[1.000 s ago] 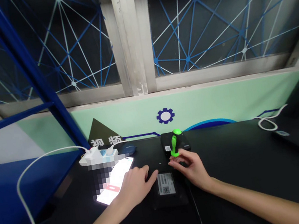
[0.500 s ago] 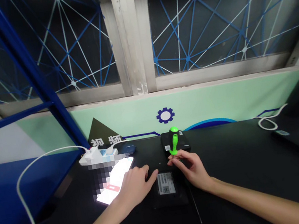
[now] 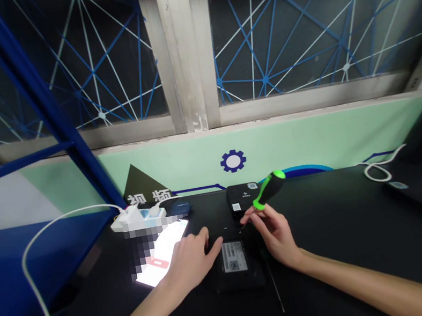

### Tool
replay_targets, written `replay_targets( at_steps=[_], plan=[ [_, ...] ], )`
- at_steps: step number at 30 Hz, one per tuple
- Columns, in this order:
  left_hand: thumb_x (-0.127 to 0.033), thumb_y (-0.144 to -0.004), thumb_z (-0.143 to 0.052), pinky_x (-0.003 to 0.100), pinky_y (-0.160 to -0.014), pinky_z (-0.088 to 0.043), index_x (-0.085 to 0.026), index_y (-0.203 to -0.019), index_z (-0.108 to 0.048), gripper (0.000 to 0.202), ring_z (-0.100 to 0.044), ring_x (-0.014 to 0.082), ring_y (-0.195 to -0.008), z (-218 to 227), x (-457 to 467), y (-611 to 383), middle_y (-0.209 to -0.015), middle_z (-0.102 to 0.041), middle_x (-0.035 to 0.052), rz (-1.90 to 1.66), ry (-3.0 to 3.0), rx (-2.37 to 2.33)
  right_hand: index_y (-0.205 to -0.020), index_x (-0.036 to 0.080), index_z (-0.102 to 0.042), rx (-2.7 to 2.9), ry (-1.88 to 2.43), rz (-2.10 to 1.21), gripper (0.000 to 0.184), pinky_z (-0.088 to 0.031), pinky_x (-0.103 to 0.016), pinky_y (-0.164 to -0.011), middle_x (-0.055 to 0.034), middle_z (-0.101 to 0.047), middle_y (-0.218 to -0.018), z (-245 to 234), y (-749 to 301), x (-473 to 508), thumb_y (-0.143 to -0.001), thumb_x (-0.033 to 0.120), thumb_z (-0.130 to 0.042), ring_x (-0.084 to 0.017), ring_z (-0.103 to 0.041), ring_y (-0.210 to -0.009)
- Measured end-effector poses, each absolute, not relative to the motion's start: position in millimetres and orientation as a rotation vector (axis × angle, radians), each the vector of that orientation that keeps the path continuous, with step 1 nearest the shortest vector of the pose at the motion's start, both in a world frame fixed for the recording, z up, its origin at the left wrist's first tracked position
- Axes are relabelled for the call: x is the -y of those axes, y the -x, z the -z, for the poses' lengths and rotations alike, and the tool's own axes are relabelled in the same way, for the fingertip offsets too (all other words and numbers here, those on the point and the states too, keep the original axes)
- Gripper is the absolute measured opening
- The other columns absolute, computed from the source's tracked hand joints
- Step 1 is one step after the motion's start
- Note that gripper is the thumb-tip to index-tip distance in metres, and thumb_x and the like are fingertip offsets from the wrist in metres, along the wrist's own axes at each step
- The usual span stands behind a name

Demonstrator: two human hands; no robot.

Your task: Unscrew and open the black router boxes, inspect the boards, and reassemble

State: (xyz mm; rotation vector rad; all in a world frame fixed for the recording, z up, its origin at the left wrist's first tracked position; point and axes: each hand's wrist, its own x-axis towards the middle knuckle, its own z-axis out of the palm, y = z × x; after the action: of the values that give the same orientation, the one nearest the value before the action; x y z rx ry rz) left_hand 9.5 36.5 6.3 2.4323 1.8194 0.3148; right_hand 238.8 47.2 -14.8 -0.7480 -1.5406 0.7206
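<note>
Green-and-black screwdriver (image 3: 270,189) tips over toward 2 o'clock

Okay, so the one real change in the last half second: that handle was standing nearly upright over the black unit (image 3: 242,198) at the back of the bench (image 3: 344,243), and now it's leaning hard, butt end pointing to about 2 o'clock. That puts it out past the unit's right edge instead of above it.

Right hand (image 3: 276,236) is doing this. Its grip is clamped on the low end of the handle, thumb and fingers pinched together right by the green collar, with the forefinger stretched toward 9 o'clock over the front of the unit. The shaft is hidden behind the fingers, so I can't tell if the tip is sitting in anything.

Left hand (image 3: 189,268) isn't holding anything, just resting relaxed, its grip apart, with the thumb tip right beside the flat black box (image 3: 240,278) with the white barcode label (image 3: 234,257). That box lies at 6 o'clock from the unit. A lit phone (image 3: 162,253) sits partly under that hand, a thin dark rod (image 3: 274,283) lies by the box's right side, and a white power strip (image 3: 138,221) sits out at 10 o'clock.
</note>
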Motion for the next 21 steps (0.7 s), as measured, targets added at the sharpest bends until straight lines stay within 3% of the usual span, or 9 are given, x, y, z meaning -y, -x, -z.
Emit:
replay_targets(
  at_steps=[2, 7, 12, 17, 21],
  plan=[
    [-0.055, -0.101, -0.038, 0.028, -0.053, -0.03, -0.021, -0.089, -0.054, 0.04, -0.062, 0.023, -0.057, -6.7, -36.6, -9.2, -0.062, -0.06, 0.0004, -0.323, -2.435, -1.812, -0.102, 0.022, -0.062, 1.527, 0.759, -0.718, 0.016, -0.052, -0.036, -0.087, -0.0069, -0.072, -0.092, 13.4, -238.1, -47.2, -0.102, 0.034, -0.051, -0.021, -0.069, -0.087],
    [-0.049, -0.101, -0.041, 0.027, -0.053, -0.029, -0.023, -0.107, -0.055, 0.03, -0.061, 0.0216, -0.057, -7.1, -36.1, -8.9, -0.062, -0.059, -0.0028, -0.397, -2.453, -1.734, -0.094, 0.02, -0.062, 1.509, 0.711, -0.879, 0.023, -0.055, -0.033, -0.074, -0.0084, -0.072, -0.091, 11.7, -237.8, -47.0, -0.101, 0.04, -0.053, -0.02, -0.067, -0.078],
    [-0.044, -0.102, -0.041, 0.027, -0.052, -0.029, -0.025, -0.107, -0.058, 0.026, -0.059, 0.0193, -0.056, -5.8, -35.0, -9.7, -0.066, -0.061, -0.003, -0.442, -2.452, -1.659, -0.088, 0.02, -0.061, 1.639, 0.711, -0.956, 0.023, -0.056, -0.035, -0.078, -0.0075, -0.073, -0.092, 8.8, -242.1, -45.0, -0.1, 0.039, -0.055, -0.021, -0.069, -0.084],
    [-0.046, -0.101, -0.043, 0.028, -0.053, -0.031, -0.025, -0.108, -0.059, 0.028, -0.062, 0.0204, -0.06, -5.9, -35.3, -11.0, -0.068, -0.062, -0.0016, -0.41, -2.432, -1.696, -0.084, 0.02, -0.064, 1.748, 0.778, -0.825, 0.026, -0.054, -0.034, -0.08, -0.0067, -0.074, -0.094, 6.0, -244.2, -44.7, -0.1, 0.039, -0.055, -0.021, -0.069, -0.086],
    [-0.048, -0.101, -0.042, 0.028, -0.054, -0.032, -0.024, -0.109, -0.059, 0.03, -0.064, 0.022, -0.065, -6.8, -34.9, -10.6, -0.07, -0.063, -0.0006, -0.396, -2.425, -1.702, -0.083, 0.02, -0.068, 1.8, 0.767, -0.816, 0.031, -0.053, -0.033, -0.074, -0.0061, -0.073, -0.086, 7.2, -245.0, -45.1, -0.101, 0.039, -0.052, -0.021, -0.068, -0.079]
  ],
)
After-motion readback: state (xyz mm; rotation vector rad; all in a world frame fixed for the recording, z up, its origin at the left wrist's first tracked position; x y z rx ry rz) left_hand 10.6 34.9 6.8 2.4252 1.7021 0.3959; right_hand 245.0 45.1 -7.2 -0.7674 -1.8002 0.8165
